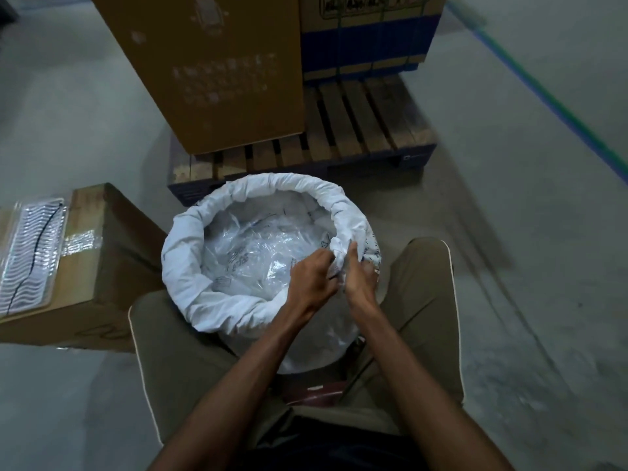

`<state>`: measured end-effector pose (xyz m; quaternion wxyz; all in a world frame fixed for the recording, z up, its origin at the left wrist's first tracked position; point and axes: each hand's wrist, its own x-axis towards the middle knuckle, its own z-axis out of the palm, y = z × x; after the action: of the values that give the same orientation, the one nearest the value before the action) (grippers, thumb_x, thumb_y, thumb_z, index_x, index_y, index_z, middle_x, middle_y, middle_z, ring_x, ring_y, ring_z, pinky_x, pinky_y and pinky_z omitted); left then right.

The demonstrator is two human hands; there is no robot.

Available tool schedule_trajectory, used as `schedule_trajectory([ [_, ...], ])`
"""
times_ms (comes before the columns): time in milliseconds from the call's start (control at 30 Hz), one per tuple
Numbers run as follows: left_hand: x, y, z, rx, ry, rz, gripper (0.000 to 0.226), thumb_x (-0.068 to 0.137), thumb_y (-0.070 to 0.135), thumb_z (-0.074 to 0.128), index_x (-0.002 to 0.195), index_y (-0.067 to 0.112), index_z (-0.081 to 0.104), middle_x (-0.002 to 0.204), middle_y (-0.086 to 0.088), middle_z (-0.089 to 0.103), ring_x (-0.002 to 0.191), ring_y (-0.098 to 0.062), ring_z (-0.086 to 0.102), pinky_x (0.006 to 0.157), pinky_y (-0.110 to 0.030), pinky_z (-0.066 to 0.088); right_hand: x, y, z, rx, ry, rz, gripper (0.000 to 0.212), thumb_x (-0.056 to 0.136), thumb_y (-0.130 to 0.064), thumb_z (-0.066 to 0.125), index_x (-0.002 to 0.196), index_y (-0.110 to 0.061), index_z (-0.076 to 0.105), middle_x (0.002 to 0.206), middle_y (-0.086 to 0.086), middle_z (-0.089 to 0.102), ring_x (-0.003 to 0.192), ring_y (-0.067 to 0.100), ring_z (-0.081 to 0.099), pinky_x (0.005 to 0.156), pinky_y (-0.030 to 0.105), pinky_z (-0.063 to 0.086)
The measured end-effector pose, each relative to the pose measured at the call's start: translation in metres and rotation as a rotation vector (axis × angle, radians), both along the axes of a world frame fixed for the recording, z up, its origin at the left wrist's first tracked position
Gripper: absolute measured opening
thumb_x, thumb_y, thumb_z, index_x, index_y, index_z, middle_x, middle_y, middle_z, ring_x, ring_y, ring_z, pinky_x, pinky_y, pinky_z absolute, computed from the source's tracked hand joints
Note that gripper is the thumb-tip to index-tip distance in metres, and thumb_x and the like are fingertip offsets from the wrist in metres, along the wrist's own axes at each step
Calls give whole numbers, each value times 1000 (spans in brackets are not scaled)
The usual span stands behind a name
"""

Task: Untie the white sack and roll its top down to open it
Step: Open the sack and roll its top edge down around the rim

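The white sack (190, 246) stands open on the floor between my knees, its top rolled into a thick rim all round. Clear plastic packets (258, 246) fill its inside. My left hand (311, 273) grips the rolled rim from the inside at the near right. My right hand (360, 277) pinches the same stretch of rim from the outside, thumb up against the fabric. The two hands are almost touching.
A wooden pallet (356, 130) lies just behind the sack, carrying a tall cardboard box (210, 69) and a blue-banded box (367, 39). A cardboard box (95, 266) with a plastic tray (30, 253) on it stands at the left. My legs flank the sack; grey concrete floor lies to the right.
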<state>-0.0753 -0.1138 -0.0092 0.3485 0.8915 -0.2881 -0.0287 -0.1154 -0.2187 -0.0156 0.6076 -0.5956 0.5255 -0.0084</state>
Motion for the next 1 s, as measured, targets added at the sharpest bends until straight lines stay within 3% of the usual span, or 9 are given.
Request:
schedule_trajectory([
  [167,-10,15,-6,64,-62,-225,27,84,23,61,104,4,62,91,-13,62,79,-33,61,66,-43,52,14,-2,24,129,-1,-106,80,82,-73,66,126,-6,64,120,10,69,106,30,69,92,42,58],
  [267,-28,36,-9,55,15,-243,48,88,29,67,131,9,63,110,-11,71,97,-28,65,84,-37,54,15,-7,14,235,-50,-205,49,100,-43,63,122,1,58,122,14,66,106,33,68,87,41,58],
  [400,-35,60,-6,-182,255,-33,32,89,26,74,121,22,75,110,1,76,98,-11,67,88,-32,53,10,0,14,546,-144,-274,23,108,-21,47,106,-5,64,134,29,61,104,35,63,98,49,52],
  [533,-25,69,0,29,205,73,51,74,65,77,114,33,70,112,14,72,102,-11,63,89,-36,51,6,2,18,629,-211,-295,45,113,-13,21,153,-3,39,115,20,59,118,29,50,92,45,49],
  [633,-20,67,2,231,458,53,89,61,76,80,132,29,55,114,10,66,102,-14,63,85,-35,53,-4,6,18,672,-239,-214,48,111,-15,19,155,-3,36,155,17,44,143,35,43,97,45,45],
  [700,-16,64,-1,239,477,-15,72,58,68,86,116,27,69,102,11,71,95,-14,67,81,-37,54,-14,10,20,694,-248,-287,45,112,-19,25,148,-1,44,144,11,49,140,34,43,107,48,37],
  [767,-19,61,-3,223,412,-29,42,60,53,89,85,24,72,79,10,69,82,-16,66,70,-38,52,-19,12,19,679,-332,-339,44,112,-27,30,140,-4,55,143,15,52,132,36,50,108,48,38],
  [867,-30,58,-7,203,267,41,34,62,40,85,81,20,65,79,5,68,81,-22,65,66,-38,51,-23,22,3,475,-330,-303,43,108,-49,41,108,-16,68,136,15,63,98,25,67,94,43,53],
  [1000,-53,45,-16,286,-104,-36,29,60,22,78,79,16,58,76,-3,64,76,-30,62,53,-33,41,-46,50,1,234,-156,-160,66,92,-64,61,134,-13,58,124,9,68,105,29,69,92,49,60],
])
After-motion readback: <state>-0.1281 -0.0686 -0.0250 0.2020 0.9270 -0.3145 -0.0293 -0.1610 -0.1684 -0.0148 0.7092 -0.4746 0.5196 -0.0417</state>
